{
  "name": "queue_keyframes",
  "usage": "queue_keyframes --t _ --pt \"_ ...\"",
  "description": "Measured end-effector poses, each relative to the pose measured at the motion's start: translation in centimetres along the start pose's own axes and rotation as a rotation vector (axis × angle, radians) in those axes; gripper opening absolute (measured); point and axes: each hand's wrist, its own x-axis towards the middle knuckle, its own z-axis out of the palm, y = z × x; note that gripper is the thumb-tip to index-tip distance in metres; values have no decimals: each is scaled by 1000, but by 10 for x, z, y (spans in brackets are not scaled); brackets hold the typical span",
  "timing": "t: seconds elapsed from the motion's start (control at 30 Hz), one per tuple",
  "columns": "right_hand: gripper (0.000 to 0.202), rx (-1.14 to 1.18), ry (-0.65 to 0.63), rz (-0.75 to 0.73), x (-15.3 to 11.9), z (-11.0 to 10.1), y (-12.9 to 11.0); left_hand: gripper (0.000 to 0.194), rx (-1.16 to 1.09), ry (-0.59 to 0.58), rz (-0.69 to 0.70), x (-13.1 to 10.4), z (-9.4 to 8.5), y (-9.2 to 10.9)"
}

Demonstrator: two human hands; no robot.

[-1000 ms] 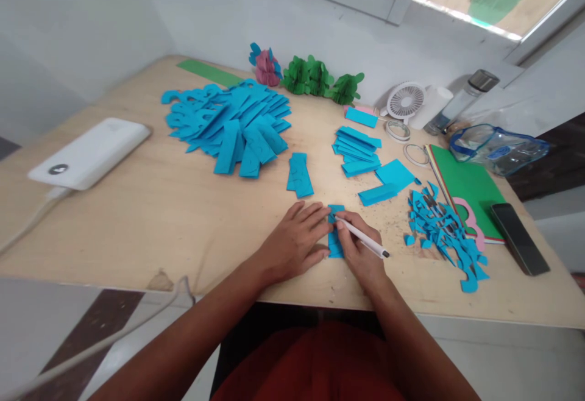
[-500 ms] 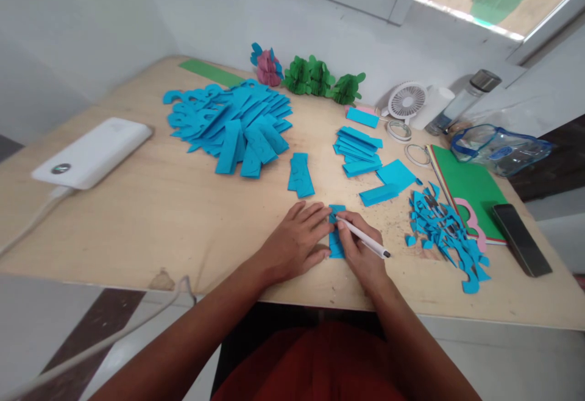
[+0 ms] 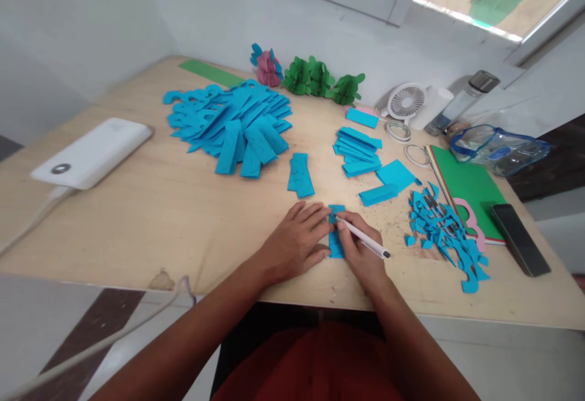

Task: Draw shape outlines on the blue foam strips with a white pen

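Note:
Near the table's front edge lies a blue paper strip [image 3: 337, 247], partly covered by both hands. My left hand [image 3: 297, 239] rests flat with its fingers apart, the fingertips on the strip's left side. A white pen [image 3: 365, 239] is gripped in my right hand [image 3: 363, 258], its tip against the upper part of the strip. Dark lines show faintly on the paper. Just beyond my hands are a couple of blue strips with drawn lines [image 3: 300, 175]. Folded blue pieces [image 3: 359, 151] lie in a stack farther back.
A big heap of blue cut-outs [image 3: 237, 114] covers the back left. Blue scraps [image 3: 441, 224], a green pad [image 3: 470, 184] and a phone [image 3: 521, 239] lie at right. A white power bank [image 3: 94, 152] with cable is at left. A small fan [image 3: 406, 101] and bottle [image 3: 470, 99] stand behind.

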Motion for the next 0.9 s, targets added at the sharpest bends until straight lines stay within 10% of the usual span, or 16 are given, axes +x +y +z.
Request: queue_keyframes --t 0.9 --pt "20 10 2 -13 0 1 1 45 4 -5 -1 1 0 0"
